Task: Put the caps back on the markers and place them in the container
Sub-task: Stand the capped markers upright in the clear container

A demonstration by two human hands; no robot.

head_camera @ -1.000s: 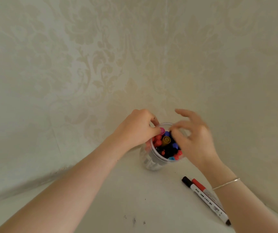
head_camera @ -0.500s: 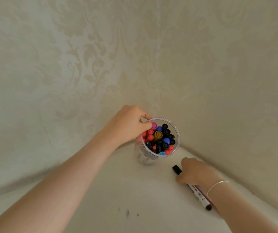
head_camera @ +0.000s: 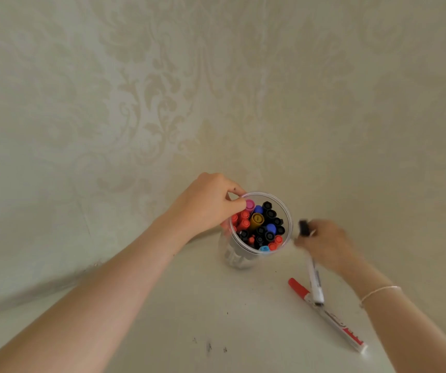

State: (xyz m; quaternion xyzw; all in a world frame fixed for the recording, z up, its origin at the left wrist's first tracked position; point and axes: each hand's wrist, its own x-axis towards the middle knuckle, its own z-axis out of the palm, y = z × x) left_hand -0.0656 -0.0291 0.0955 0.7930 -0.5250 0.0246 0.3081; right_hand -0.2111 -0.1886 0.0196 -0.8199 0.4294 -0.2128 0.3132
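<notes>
Gripping the black-capped marker (head_camera: 314,275) in my right hand (head_camera: 324,244), fingers curled round its upper barrel, I judge it light, stiff and smooth, so a mid-barrel hold suits it best. My left hand (head_camera: 208,208) pinches the rim of the clear container (head_camera: 287,211), crammed with capped markers. One red-capped marker (head_camera: 326,314) lies on the table (head_camera: 162,319) nearby.

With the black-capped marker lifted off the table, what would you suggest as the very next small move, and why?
Probably carry the black-capped marker over the container and lower it in, cap up. The right hand grips it near its cap, just right of the rim, while the left hand holds the container at its left rim. The red-capped marker lying on the table can wait.
</notes>
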